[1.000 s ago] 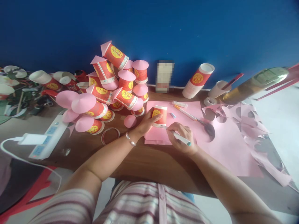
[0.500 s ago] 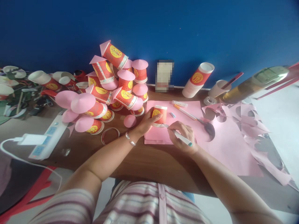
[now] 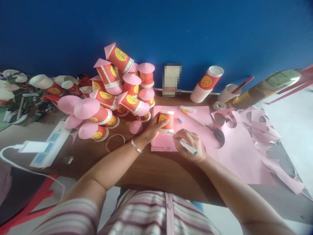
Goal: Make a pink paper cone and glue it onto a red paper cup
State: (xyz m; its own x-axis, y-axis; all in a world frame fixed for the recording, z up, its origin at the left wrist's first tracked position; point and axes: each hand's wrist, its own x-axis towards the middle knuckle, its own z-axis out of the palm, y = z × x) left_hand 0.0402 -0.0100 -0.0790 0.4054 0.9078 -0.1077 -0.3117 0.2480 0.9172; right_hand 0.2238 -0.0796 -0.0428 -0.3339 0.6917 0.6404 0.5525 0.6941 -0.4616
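My left hand [image 3: 155, 128] is wrapped round a red paper cup [image 3: 169, 119] with a yellow emblem, its white rim facing down toward me. In my right hand [image 3: 190, 143] is a white marker pen [image 3: 187, 147] with a green end. The pen's tip is at the cup's white rim; whether it touches I cannot tell. Beneath both hands lie pink paper sheets [image 3: 162, 142]. The marker's cap [image 3: 180, 120], an orange-and-white pen [image 3: 195, 118] and scissors [image 3: 215, 130] rest on the paper just beyond my right hand.
Cups with pink cone tops [image 3: 132, 101] are piled at the left. Behind are a cup stack [image 3: 206, 84], a tape roll [image 3: 219, 105] and a leaning bottle [image 3: 264, 89]. Pink paper scraps [image 3: 264, 127] lie right. A power strip [image 3: 52, 143] is at the left edge.
My right hand and the marker have shifted slightly left along the cup's rim. The cup and my left hand have moved very slightly left.
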